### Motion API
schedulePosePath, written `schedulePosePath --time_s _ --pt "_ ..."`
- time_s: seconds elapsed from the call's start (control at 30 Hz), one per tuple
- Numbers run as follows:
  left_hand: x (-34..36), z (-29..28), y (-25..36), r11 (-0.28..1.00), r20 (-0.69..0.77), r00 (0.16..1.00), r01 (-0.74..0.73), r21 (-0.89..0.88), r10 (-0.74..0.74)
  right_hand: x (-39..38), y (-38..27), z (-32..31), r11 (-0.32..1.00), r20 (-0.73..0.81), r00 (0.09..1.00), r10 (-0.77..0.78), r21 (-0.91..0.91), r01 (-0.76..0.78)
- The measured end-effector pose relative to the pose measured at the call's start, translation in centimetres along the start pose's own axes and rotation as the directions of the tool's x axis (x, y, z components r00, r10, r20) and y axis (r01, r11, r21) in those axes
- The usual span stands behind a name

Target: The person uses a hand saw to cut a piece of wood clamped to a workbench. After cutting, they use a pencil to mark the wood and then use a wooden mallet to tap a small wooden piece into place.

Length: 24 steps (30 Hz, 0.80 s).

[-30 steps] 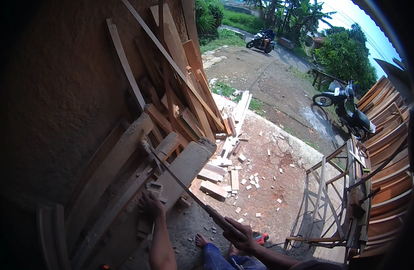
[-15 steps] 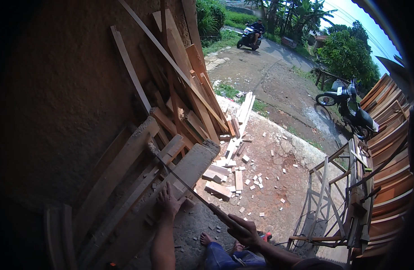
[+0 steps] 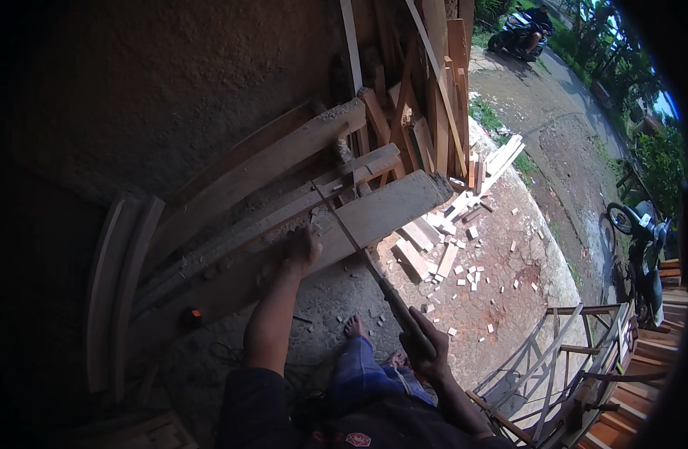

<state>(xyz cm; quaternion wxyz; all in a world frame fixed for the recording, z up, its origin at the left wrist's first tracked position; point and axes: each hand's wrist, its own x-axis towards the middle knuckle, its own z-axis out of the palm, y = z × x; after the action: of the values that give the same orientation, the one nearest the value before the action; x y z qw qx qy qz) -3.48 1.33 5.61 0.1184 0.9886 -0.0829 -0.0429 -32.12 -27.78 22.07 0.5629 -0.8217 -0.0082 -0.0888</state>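
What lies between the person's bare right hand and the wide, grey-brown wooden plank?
Head view: the long, narrow, dark tool in the right hand spans that stretch, above grey floor.

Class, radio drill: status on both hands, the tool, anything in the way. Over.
Right hand gripping long tool, which crosses plank in view, contact unclear; left hand at plank, grip unclear; offcuts strewn right of plank.
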Motion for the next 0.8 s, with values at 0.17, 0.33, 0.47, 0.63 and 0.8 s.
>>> schedulePosePath --time_s 0.17,0.33,0.47,0.63,0.8 --pt "-0.6 0.5 -0.2 0.994 0.075 0.996 0.036 0.099 -0.044 0.3 -1.2 1.1 0.994 0.069 0.993 0.098 0.032 -0.100" --pt "-1.8 -0.1 0.4 0.993 0.080 0.997 -0.029 0.111 0.021 -0.1 -0.9 1.3 0.995 0.104 0.990 0.096 0.001 -0.097" --pt "-1.5 0.8 -0.2 0.999 0.032 0.999 0.024 0.031 -0.025 -0.3 -0.8 1.6 0.988 0.137 0.980 0.147 0.021 -0.152" --pt "-1.4 0.5 1.3 0.995 0.071 0.993 0.093 0.040 -0.096 -0.8 -1.0 1.7 0.988 0.150 0.977 0.154 0.005 -0.157" --pt "-1.7 1.2 1.1 0.986 0.057 0.994 0.086 0.142 -0.095 -0.5 -1.0 1.3 0.994 0.148 0.985 0.087 -0.083 -0.075"
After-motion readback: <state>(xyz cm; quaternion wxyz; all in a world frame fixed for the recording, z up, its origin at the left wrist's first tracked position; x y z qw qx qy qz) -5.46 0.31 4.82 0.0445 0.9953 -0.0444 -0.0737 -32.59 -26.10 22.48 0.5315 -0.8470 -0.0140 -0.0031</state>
